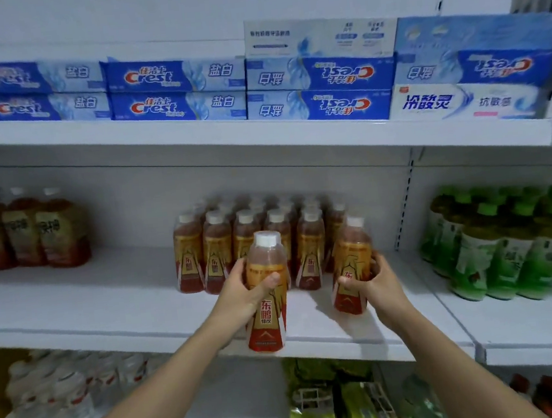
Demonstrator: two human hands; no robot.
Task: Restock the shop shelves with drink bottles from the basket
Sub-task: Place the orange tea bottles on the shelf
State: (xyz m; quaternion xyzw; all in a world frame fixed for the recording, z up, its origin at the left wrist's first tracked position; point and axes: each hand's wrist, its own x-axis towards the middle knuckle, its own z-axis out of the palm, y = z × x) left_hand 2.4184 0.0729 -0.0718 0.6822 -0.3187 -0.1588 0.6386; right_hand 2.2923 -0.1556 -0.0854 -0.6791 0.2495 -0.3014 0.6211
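My left hand (247,290) grips an orange drink bottle (268,314) with a white cap and a red-gold label, held upright over the front edge of the middle shelf (109,309). My right hand (377,281) holds a second matching bottle (350,262), which stands on or just above the shelf at the right end of the group. Behind both, several identical bottles (218,251) stand in rows on the shelf. The basket is out of view.
Green-capped tea bottles (493,241) fill the shelf section to the right, and three larger amber bottles (27,229) stand at far left. Toothpaste boxes (175,90) line the shelf above. Below are water bottles (60,394) and green packets (337,405).
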